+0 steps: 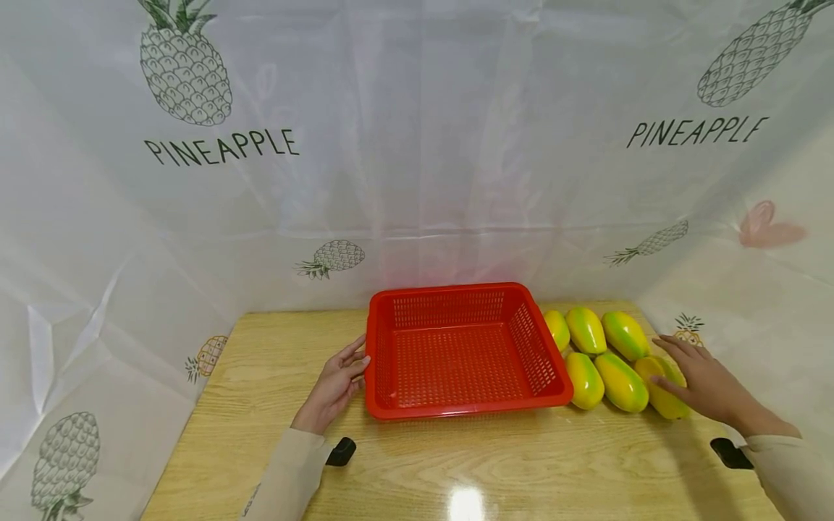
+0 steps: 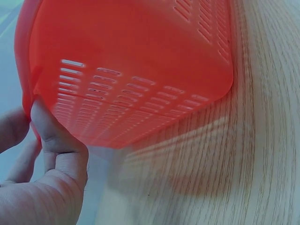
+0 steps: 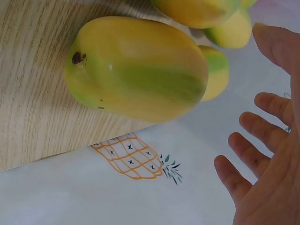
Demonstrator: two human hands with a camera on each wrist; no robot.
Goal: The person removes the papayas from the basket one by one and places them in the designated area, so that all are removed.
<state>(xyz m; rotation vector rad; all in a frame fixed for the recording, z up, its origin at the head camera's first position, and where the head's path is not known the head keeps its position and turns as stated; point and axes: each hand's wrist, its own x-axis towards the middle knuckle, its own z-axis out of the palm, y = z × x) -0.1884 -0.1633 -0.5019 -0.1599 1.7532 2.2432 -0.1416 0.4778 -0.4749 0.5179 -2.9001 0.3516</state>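
Observation:
A red plastic basket (image 1: 469,412) with slotted walls stands on the wooden table, and no contents show inside it. At its left side my left hand (image 1: 334,387) pinches the rim; the left wrist view shows the thumb (image 2: 58,129) against the outer edge. Several yellow-green mangoes (image 1: 625,383) lie in two rows beside the basket's right wall. Over the nearest right-hand mango (image 1: 672,405) hovers my right hand (image 1: 710,380), fingers spread. In the right wrist view a gap shows between that hand (image 3: 269,154) and the mango (image 3: 136,70).
The wooden table (image 1: 260,434) ends at a white pineapple-print sheet (image 1: 417,159) that rises behind and along both sides. Mangoes sit close to the table's right edge. A black wrist device (image 1: 341,452) is on the left forearm, another (image 1: 731,454) on the right.

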